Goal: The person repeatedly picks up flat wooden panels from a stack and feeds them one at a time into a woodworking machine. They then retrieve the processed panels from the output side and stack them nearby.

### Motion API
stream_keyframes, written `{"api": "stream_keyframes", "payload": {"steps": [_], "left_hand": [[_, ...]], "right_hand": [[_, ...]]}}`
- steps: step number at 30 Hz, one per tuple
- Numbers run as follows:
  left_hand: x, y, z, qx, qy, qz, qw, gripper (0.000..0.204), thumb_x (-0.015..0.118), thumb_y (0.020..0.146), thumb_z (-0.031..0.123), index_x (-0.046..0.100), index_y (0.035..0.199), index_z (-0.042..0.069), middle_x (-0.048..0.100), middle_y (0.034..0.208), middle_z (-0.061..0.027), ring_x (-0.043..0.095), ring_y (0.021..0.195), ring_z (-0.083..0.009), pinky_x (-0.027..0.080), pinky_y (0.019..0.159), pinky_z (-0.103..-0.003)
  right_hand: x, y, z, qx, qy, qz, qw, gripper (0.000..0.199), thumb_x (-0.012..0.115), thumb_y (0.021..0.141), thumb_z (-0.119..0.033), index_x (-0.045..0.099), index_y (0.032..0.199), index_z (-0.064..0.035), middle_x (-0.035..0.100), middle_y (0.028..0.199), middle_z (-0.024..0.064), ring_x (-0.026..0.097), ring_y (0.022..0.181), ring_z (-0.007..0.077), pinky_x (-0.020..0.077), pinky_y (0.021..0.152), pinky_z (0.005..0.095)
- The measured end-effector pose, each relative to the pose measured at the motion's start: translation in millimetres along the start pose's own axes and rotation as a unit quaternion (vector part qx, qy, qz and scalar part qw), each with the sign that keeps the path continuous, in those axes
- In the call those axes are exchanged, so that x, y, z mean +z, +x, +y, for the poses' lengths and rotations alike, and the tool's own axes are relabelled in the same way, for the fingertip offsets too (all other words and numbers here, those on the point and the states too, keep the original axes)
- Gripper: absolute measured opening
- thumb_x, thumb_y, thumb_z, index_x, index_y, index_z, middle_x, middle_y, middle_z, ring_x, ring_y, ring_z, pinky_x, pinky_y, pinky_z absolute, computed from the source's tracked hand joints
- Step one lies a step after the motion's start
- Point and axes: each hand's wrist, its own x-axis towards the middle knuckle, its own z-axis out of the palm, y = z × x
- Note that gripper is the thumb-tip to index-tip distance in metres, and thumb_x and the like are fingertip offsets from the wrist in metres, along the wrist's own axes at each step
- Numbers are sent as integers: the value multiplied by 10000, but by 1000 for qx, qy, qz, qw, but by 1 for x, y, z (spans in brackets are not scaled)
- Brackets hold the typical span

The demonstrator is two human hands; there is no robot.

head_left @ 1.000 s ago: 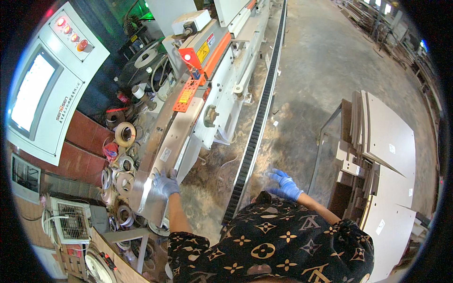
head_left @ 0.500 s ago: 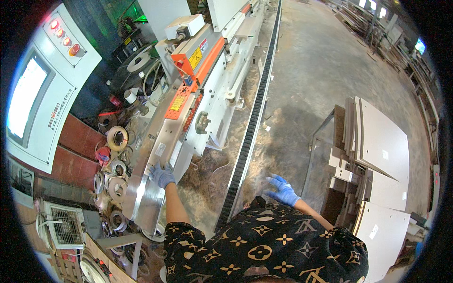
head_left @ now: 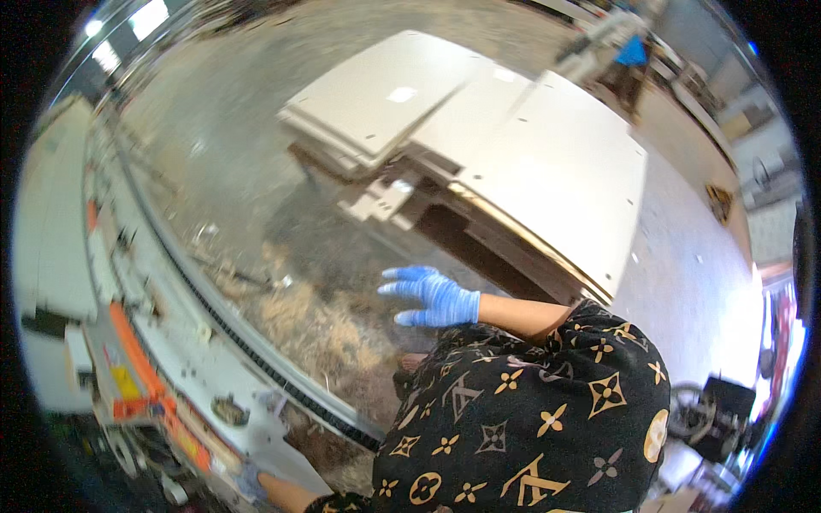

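Nearest, at the lower edge of the view, a black shirt with a gold star and flower pattern [head_left: 530, 419] is seen, worn by the person. Just left of it, at the bottom, the left hand [head_left: 250, 481] in a pale blue glove is laid on the grey metal body of a long woodworking machine with orange parts [head_left: 162, 410]; only a small part of this hand is visible, so it cannot be told if its fingers are spread or closed.

A little farther, the right hand [head_left: 432, 296] in a blue rubber glove is held out in the air with the bare forearm behind it. Its fingers are stretched wide apart and nothing is gripped by them. Under this hand, a heap of light brown wood shavings [head_left: 316, 325] is spread on the grey concrete floor [head_left: 231, 145], beside a black toothed chain track [head_left: 256, 359] which is run along the machine.

Beyond the hand, well apart from it, a stack of large flat cream-white boards [head_left: 556, 179] is placed on a dark low frame. A second, smaller pile of the same white boards [head_left: 376, 94] is seen farther, to the left of the first one. The far part is blurred.
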Motion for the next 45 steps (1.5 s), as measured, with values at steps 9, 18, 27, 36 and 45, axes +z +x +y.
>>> {"api": "stream_keyframes", "payload": {"steps": [9, 18, 27, 36, 45], "left_hand": [[-73, -162, 149, 511, -337, -71, 788, 418, 465, 942, 254, 465, 1258, -19, 472, 1302, -198, 465, 1197, -309, 369, 1021, -430], [-227, -508, 332, 275, -444, -803, 289, 469, 607, 870, 417, 474, 1242, 163, 580, 1108, -79, 592, 885, -203, 557, 708, -357], [-297, -670, 207, 266, -382, -837, 286, 488, 652, 821, 428, 646, 948, -43, 636, 914, -82, 566, 851, -153, 471, 741, -315], [-271, -557, 168, 205, -455, -774, 390, 570, 619, 790, 428, 563, 1096, -50, 607, 991, -138, 598, 929, -221, 473, 843, -355], [-299, -455, 121, 41, -492, -800, 341, 638, 545, 815, 412, 448, 1259, -35, 581, 1092, -160, 613, 977, -259, 527, 829, -370]], "right_hand": [[-182, -165, 72, 398, -343, 285, 802, 589, 680, 771, -429, 531, 1278, -170, 500, 1299, 167, 463, 1203, 308, 349, 1033, 434], [-230, -322, 212, 432, -112, 485, 752, 695, 738, 769, -290, 451, 1327, 9, 497, 1324, 197, 465, 1243, 301, 356, 1046, 360], [-192, -290, 193, 292, 72, 538, 788, 646, 640, 808, -29, 337, 1377, 22, 411, 1385, 207, 398, 1310, 274, 294, 1097, 354], [-260, -348, 269, 274, -117, 515, 804, 585, 705, 809, -228, 477, 1311, -29, 419, 1379, 188, 409, 1271, 302, 274, 1090, 384], [-321, -363, 300, 183, 213, 409, 868, 526, 436, 949, -431, 519, 1262, -17, 526, 1291, 113, 475, 1210, 206, 350, 1040, 357]]}}
